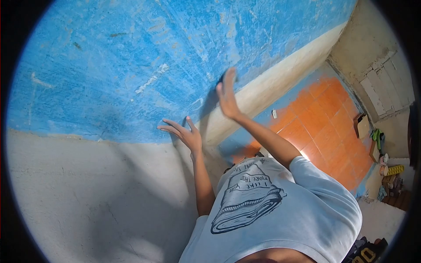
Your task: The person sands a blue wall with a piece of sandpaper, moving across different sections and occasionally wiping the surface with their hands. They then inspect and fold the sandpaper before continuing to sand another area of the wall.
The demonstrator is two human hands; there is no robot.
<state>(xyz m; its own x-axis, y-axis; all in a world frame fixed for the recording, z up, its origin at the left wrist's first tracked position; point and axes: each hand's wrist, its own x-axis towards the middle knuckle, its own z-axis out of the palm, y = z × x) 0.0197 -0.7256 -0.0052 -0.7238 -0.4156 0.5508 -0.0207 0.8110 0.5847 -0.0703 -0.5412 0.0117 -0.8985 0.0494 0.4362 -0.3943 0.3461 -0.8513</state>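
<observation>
My left hand (pixel 187 136) is open, its fingers and thumb spread close to the lower part of a worn blue painted wall (pixel 109 65). It holds nothing that I can see. Higher and to the right, my right hand (pixel 228 97) is against the same wall, slightly blurred. A small dark thing shows at the edges of its fingers, pressed between them and the wall; its kind is hidden. Pale scuffs and scraped patches mark the blue paint around both hands.
A cream ledge (pixel 280 76) runs along the wall's foot. Beyond it lies an orange tiled floor (pixel 324 118) with a small white object (pixel 274 114) on it. Yellow footwear (pixel 393 170) and assorted items stand at the far right. Dark clothing (pixel 366 252) lies at the lower right.
</observation>
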